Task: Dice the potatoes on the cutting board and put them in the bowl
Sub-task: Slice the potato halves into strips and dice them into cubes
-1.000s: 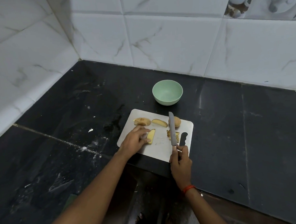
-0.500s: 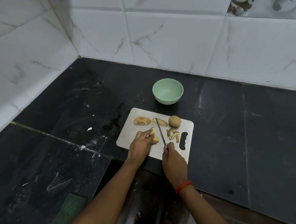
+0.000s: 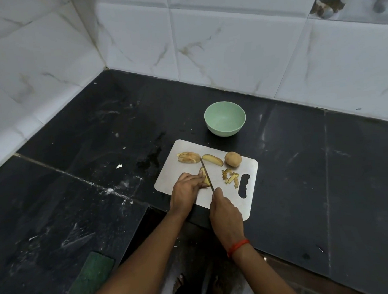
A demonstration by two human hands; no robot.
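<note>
A dark stone counter (image 3: 99, 151) runs into a corner of white tiled wall, and the steel cutting board (image 3: 248, 166) lies at its front edge before me. My left hand (image 3: 186, 187) curls over a potato piece (image 3: 202, 172) on the board's near left part and pins it down. My right hand (image 3: 224, 210) wraps the knife (image 3: 207, 175) handle, with the blade running along the piece's right side. Along the board's far edge lie a sliced half (image 3: 188, 157), a wedge (image 3: 212, 160) and a whole potato (image 3: 233, 159); cut strips (image 3: 230, 175) sit by its handle slot. The green bowl (image 3: 223, 131) stands just beyond the board, with nothing in it. I judge I am mid-slicing, early on; next I must press straight down, fingertips tucked clear of the blade.
</note>
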